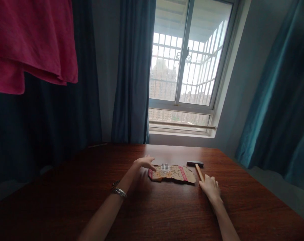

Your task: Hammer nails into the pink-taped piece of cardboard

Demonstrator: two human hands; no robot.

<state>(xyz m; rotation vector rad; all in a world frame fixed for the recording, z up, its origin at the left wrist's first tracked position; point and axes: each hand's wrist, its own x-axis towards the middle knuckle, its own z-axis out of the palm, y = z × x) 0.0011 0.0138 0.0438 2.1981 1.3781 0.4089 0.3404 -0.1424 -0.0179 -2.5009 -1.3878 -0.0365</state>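
On the table lies a flat, irregular piece that looks like cardboard [175, 172], tan with dark dots and pink-red bands near both ends. Several thin metal nails [165, 166] stand upright in a row toward its left half. My left hand [144, 163] is at the piece's left end, fingers stretched out and apart, holding nothing; whether it touches the piece I cannot tell. To the right is a hammer [199, 171] with a dark head and a light wooden handle. My right hand [210, 188] grips the lower end of that handle, and the head points away from me.
The brown wooden table [152, 214] reaches back toward a window [182, 67] with bars outside. Blue curtains [133, 73] hang on both sides. A pink cloth [33, 43] hangs at the upper left. My left wrist wears a bracelet [119, 192].
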